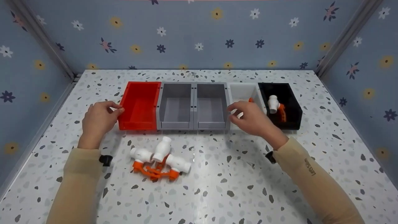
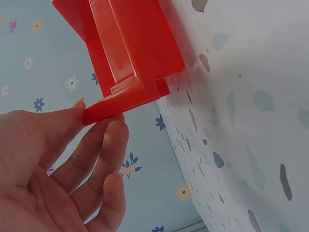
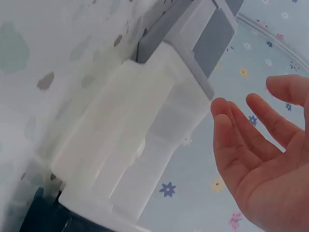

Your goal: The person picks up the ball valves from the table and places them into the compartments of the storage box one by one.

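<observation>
My left hand (image 1: 101, 118) pinches the left side edge of a red bin (image 1: 138, 125) between thumb and fingers; the left wrist view shows the thumb on the rim (image 2: 96, 110). Over a white bin (image 1: 242, 88) hovers my right hand (image 1: 250, 118), fingers loosely bent and holding nothing. Its fingertips are close to the wall between the white bin and a grey bin (image 1: 211, 125); whether they touch it I cannot tell. The hand partly hides the white bin's contents, though an orange piece (image 1: 250, 100) shows inside.
Three white ball valves (image 1: 163, 148) with orange handles lie clustered on the speckled table (image 1: 217, 186), in front of the bins. Another grey bin (image 1: 175, 125) stands beside the red one. At the row's right end, a black bin (image 1: 293, 119) contains a white-and-orange valve (image 1: 273, 104).
</observation>
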`<state>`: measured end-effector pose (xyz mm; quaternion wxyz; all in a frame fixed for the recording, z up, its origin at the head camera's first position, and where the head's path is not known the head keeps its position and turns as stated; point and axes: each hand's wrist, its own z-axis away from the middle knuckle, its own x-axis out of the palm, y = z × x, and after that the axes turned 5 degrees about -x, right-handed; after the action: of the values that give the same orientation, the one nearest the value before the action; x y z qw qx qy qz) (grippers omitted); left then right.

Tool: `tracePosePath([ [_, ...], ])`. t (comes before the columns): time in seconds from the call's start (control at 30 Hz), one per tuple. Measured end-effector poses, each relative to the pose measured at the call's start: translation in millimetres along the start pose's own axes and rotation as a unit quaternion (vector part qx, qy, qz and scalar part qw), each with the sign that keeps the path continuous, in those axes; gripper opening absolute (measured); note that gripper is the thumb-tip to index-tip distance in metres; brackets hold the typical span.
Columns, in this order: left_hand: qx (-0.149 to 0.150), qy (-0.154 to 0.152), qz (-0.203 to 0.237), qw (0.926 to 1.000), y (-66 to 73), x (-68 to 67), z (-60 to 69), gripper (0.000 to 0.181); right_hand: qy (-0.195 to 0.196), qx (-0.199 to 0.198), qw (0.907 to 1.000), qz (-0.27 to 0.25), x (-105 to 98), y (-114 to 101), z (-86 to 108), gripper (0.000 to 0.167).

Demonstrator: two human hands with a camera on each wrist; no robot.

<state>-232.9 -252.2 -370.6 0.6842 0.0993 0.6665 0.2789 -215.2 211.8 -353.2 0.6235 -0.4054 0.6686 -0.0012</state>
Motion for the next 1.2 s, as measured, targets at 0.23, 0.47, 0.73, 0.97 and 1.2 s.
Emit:
tracePosePath([
  [0.23,0.0,0.002,0.0,1.0,0.0,0.7,-0.4,0.036,-0.023,-0.022,0.9994,0.015,14,-18,1.8,0.023],
  [0.47,0.011,0.012,-0.006,0.9999,-1.4,2.7,-2.1,0.035,-0.047,-0.06,0.9969,0.017,27,-32,4.1,0.026],
  [0.73,0.016,0.015,-0.002,0.9998,-1.6,2.7,-1.7,0.035,-0.079,-0.097,0.992,0.014,44,-44,5.2,0.027],
  [0.97,0.017,0.012,-0.002,0.9998,-1.0,1.9,-0.2,0.034,-0.116,-0.13,0.9844,0.024,55,-55,4.8,0.031],
  [1.2,0.007,0.004,-0.001,1.0,-0.2,2.0,0.0,0.037,-0.16,-0.157,0.9743,0.018,69,-70,2.3,0.035],
])
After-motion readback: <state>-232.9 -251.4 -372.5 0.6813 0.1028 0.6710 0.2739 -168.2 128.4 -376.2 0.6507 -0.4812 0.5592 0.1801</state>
